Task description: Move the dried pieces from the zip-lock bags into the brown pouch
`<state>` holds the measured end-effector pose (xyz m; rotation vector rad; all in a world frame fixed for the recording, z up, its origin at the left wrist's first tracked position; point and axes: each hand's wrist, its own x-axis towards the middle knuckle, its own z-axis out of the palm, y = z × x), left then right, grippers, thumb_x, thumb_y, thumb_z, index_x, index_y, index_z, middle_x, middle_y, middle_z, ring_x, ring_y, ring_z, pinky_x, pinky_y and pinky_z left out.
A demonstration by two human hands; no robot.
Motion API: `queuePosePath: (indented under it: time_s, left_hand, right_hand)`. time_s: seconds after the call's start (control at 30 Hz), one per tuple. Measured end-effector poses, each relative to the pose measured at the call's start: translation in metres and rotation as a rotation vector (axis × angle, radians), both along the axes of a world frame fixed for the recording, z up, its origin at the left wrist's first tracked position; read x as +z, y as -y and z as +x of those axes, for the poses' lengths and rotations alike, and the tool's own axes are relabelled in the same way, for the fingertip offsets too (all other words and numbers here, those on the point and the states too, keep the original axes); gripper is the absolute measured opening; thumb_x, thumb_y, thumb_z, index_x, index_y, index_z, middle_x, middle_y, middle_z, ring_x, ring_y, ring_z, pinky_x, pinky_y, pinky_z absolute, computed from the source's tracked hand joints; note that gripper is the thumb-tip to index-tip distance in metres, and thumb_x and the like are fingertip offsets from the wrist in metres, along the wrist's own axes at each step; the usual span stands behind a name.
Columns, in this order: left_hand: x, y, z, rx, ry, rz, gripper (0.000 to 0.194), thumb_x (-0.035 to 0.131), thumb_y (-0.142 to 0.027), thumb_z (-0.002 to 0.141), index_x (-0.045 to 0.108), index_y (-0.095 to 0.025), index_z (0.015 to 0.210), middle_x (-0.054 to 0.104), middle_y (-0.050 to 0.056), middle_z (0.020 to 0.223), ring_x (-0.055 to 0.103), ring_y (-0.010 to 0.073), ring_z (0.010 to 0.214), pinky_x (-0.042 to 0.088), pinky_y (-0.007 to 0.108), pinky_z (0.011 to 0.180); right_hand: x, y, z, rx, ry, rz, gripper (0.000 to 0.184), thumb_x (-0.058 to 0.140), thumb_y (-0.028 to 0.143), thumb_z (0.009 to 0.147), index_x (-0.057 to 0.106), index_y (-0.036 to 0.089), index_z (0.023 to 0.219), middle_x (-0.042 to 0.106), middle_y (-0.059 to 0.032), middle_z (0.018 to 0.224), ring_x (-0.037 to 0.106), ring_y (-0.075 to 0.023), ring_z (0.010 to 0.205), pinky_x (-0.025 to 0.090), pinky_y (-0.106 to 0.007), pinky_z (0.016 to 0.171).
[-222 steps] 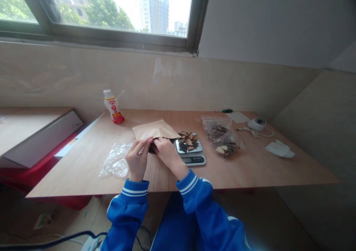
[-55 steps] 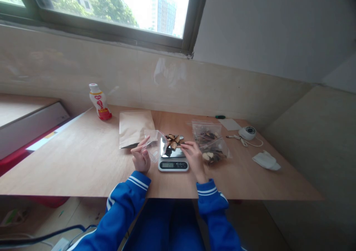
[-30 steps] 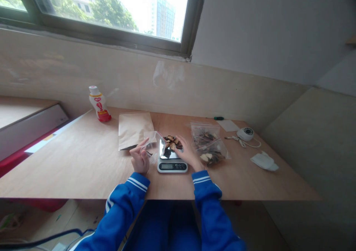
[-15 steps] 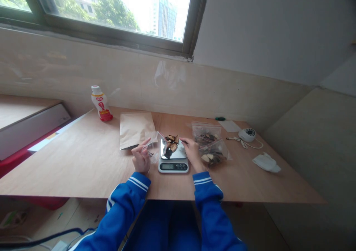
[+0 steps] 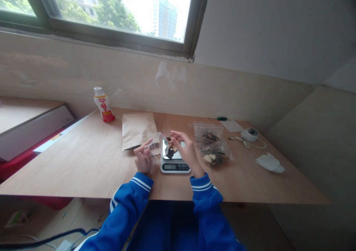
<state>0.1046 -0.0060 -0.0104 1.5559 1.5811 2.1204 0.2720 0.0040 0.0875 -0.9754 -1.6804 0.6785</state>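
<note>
Left hand (image 5: 143, 159) faces palm up, fingers curled; right hand (image 5: 185, 150) reaches inward, fingers bent.

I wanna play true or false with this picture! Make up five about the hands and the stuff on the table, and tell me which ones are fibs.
1. The left hand is holding a clear plastic bag. True.
2. The brown paper bag lies between the bottle and the scale. True.
3. The bottle is lying on its side. False: it stands upright.
4. The right hand is touching the white camera. False: it is over the scale, by the dried pieces.
5. The filled zip bags are left of the scale. False: they are to its right.
</note>
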Motion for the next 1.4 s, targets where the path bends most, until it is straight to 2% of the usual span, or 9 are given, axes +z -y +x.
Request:
queuePosePath:
  time_s: [0.17, 0.3, 0.43, 0.63, 0.73, 0.9, 1.07, 1.27, 1.4]
  left_hand:
    - [0.001, 0.000, 0.000, -0.069, 0.016, 0.027, 0.022, 0.037, -0.045, 0.094, 0.037, -0.023, 0.095, 0.069, 0.014, 0.112, 0.069, 0.0219, 0.097, 0.057, 0.036, 0.071]
    - [-0.001, -0.002, -0.001, -0.081, 0.029, 0.038, 0.023, 0.036, -0.046, 0.094, 0.036, -0.023, 0.096, 0.068, 0.017, 0.112, 0.068, 0.0220, 0.100, 0.057, 0.039, 0.075]
    - [-0.002, -0.002, -0.001, -0.058, 0.030, 0.005, 0.028, 0.033, -0.050, 0.094, 0.036, -0.023, 0.096, 0.068, 0.018, 0.112, 0.068, 0.0216, 0.100, 0.057, 0.038, 0.075]
    - [0.000, 0.001, -0.001, -0.042, 0.048, -0.041, 0.026, 0.036, -0.049, 0.093, 0.038, -0.023, 0.095, 0.069, 0.016, 0.111, 0.070, 0.0224, 0.090, 0.057, 0.035, 0.066]
    - [0.001, 0.001, 0.000, -0.020, 0.052, -0.059, 0.026, 0.035, -0.049, 0.094, 0.039, -0.023, 0.096, 0.069, 0.016, 0.110, 0.070, 0.0223, 0.088, 0.056, 0.035, 0.066]
    - [0.003, 0.001, 0.000, -0.043, 0.049, -0.022, 0.025, 0.034, -0.047, 0.094, 0.038, -0.022, 0.096, 0.069, 0.017, 0.109, 0.069, 0.0224, 0.095, 0.056, 0.036, 0.070]
    - [0.003, 0.001, 0.000, -0.015, 0.074, -0.050, 0.031, 0.033, -0.053, 0.093, 0.038, -0.022, 0.096, 0.068, 0.018, 0.111, 0.069, 0.0237, 0.096, 0.057, 0.039, 0.073]
    - [0.002, 0.002, 0.000, -0.019, 0.069, -0.076, 0.027, 0.035, -0.049, 0.094, 0.040, -0.023, 0.096, 0.069, 0.017, 0.110, 0.070, 0.0225, 0.089, 0.056, 0.035, 0.067]
    - [0.002, 0.001, 0.000, -0.004, 0.091, -0.053, 0.028, 0.035, -0.050, 0.093, 0.039, -0.023, 0.095, 0.069, 0.017, 0.108, 0.069, 0.0240, 0.093, 0.056, 0.039, 0.070]
  right_hand:
    - [-0.050, -0.009, 0.051, -0.330, 0.295, -0.015, 0.021, 0.057, 0.025, 0.082, 0.068, 0.019, 0.099, 0.067, -0.0094, 0.100, 0.059, -0.0247, 0.096, 0.045, -0.043, 0.091]
    - [-0.069, -0.008, 0.066, -0.308, 0.378, -0.070, 0.020, 0.057, 0.019, 0.077, 0.070, 0.020, 0.092, 0.069, -0.0071, 0.090, 0.060, -0.0238, 0.087, 0.048, -0.041, 0.083]
    - [-0.058, -0.008, 0.054, -0.246, 0.288, -0.063, 0.020, 0.051, 0.017, 0.078, 0.070, 0.020, 0.080, 0.069, -0.0057, 0.085, 0.061, -0.0187, 0.073, 0.050, -0.034, 0.072]
    - [-0.007, -0.007, 0.017, -0.152, 0.194, 0.019, 0.017, 0.051, 0.017, 0.080, 0.067, 0.020, 0.075, 0.068, -0.0028, 0.080, 0.062, -0.0166, 0.074, 0.050, -0.028, 0.069]
    - [0.005, -0.008, 0.008, -0.133, 0.200, 0.060, 0.017, 0.049, 0.016, 0.081, 0.065, 0.020, 0.079, 0.066, -0.0034, 0.084, 0.062, -0.0164, 0.076, 0.050, -0.028, 0.072]
    - [-0.026, -0.008, 0.009, -0.193, 0.342, -0.031, 0.017, 0.056, 0.028, 0.084, 0.066, 0.021, 0.096, 0.062, -0.0075, 0.099, 0.060, -0.0228, 0.095, 0.048, -0.038, 0.086]
    - [-0.065, -0.006, 0.003, -0.275, 0.462, -0.079, 0.043, 0.074, 0.034, 0.070, 0.063, 0.023, 0.111, 0.057, -0.0123, 0.112, 0.052, -0.0324, 0.107, 0.043, -0.050, 0.093]
    - [-0.069, -0.010, 0.005, -0.249, 0.285, -0.095, 0.017, 0.071, 0.020, 0.071, 0.066, 0.020, 0.087, 0.053, -0.0059, 0.097, 0.060, -0.0223, 0.088, 0.050, -0.040, 0.085]
    - [-0.066, -0.007, 0.013, -0.257, 0.180, -0.151, 0.013, 0.064, 0.014, 0.072, 0.066, 0.019, 0.084, 0.051, -0.0046, 0.096, 0.059, -0.0156, 0.072, 0.053, -0.031, 0.071]
